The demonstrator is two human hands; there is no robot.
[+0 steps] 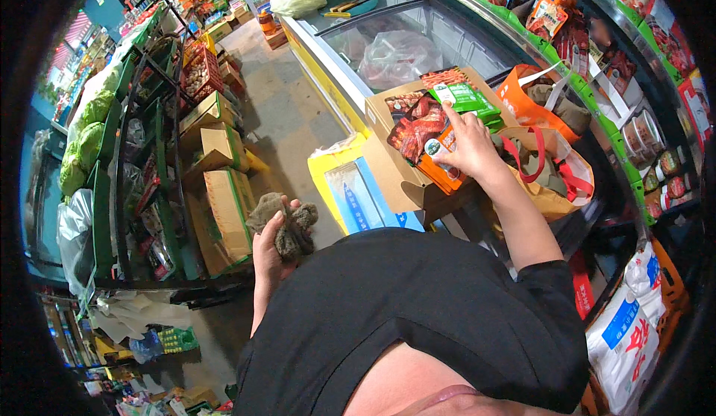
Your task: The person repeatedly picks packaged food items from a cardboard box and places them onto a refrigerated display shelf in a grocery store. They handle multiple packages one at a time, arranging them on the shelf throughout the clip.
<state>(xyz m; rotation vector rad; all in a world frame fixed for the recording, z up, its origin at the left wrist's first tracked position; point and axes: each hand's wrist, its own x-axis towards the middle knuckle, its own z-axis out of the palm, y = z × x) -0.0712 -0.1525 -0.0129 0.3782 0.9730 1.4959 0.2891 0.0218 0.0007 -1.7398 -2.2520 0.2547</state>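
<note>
My left hand (272, 248) grips a crumpled grey-brown cloth (285, 226) beside the aisle. My right hand (475, 145) rests over a cardboard box (386, 142) of food packets, fingers spread, thumb and index finger apart. Its thumb touches an orange packet (442, 175) printed with a picture of meat. The index finger reaches a green packet (464, 97) at the box's far side. How the other fingers meet the packets is partly hidden.
A chest freezer (425, 19) with glass lids stands ahead. Two bags, one orange (520, 91) and one tan with red handles (565, 192), sit right of the box. Refrigerated shelves (593, 97) curve along the right. Vegetable racks (106, 119) and cartons (226, 209) line the left.
</note>
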